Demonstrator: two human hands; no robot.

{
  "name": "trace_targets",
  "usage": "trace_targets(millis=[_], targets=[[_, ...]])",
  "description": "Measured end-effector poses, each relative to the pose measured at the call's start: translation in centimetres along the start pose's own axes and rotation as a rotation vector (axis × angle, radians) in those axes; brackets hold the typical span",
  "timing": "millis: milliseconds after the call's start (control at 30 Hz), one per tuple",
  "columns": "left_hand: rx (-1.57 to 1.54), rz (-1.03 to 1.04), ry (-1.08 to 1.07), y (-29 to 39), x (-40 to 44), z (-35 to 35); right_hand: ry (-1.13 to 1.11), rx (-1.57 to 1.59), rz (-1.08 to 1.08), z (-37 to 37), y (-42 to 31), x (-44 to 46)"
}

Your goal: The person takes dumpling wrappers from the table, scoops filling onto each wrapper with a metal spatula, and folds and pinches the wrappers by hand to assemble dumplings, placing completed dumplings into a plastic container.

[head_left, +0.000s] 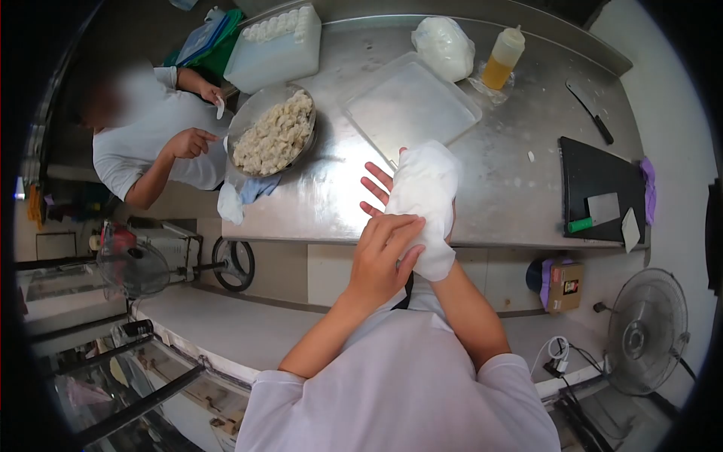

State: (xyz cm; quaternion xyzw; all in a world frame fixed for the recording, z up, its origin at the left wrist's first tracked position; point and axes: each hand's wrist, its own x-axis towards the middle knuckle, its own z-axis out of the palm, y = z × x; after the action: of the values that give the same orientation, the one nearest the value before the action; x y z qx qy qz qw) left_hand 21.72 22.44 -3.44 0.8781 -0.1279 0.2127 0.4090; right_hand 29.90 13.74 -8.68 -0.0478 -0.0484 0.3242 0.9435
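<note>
A limp white sheet [423, 181], which could be dough or cloth, lies draped over my right hand [374, 188]. That hand is palm up beneath it, its fingers spread and showing past the sheet's left side; the palm is hidden. From the left, my left hand [388, 252] comes over the sheet's lower part, fingers and thumb bent together on its edge. Both hands are above the front edge of the steel table [339, 215]. Just beyond them lies a clear flat plastic tray or lid [414, 98].
At the left, a co-worker [162, 128] stands by a metal bowl of pale chunky filling [275, 132]. Behind are a white container [273, 64], a plastic bag [444, 49] and an oil bottle [503, 59]. Right: knife [591, 113], black board [602, 181], green-handled scraper [602, 209].
</note>
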Motion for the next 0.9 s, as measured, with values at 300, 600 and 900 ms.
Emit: trace_targets(millis=[300,600,900], targets=[[-0.034,0.042,0.031,0.1,0.2,0.3,0.068,-0.077,-0.132,1.5,-0.8,-0.4],[-0.082,0.087,0.019,0.6,0.6,0.2,-0.013,-0.025,-0.142,1.8,-0.6,-0.4],[-0.413,-0.618,0.359,1.4,-2.4,1.8,-0.062,-0.093,-0.362,2.2,-1.7,0.6]])
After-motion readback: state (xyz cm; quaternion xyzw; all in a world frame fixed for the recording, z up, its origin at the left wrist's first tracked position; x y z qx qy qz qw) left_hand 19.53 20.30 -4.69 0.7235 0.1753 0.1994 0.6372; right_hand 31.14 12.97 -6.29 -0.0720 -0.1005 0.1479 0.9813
